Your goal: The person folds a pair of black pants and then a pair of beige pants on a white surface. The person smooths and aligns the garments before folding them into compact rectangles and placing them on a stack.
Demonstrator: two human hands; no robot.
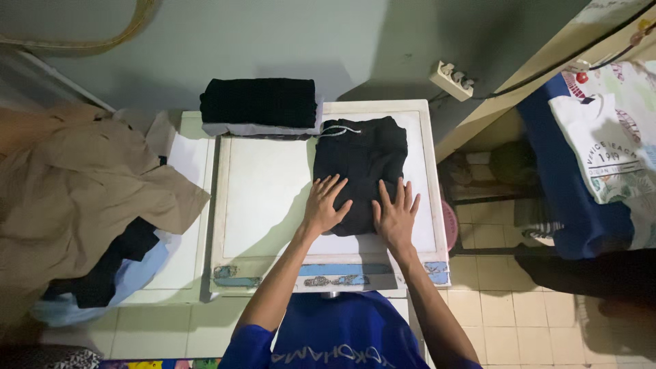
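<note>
A folded black garment (362,160) with a pale drawstring lies on the right half of a white table top (266,184). My left hand (325,202) rests flat on its near left edge, fingers spread. My right hand (395,213) presses flat on its near right edge, fingers apart. Neither hand grips anything.
A stack of folded clothes (260,106), black on top and grey beneath, sits at the table's far left corner. A heap of tan, black and pale blue clothes (82,198) lies to the left. A power strip (452,80) hangs on the wall; blue and white garments (594,150) lie right.
</note>
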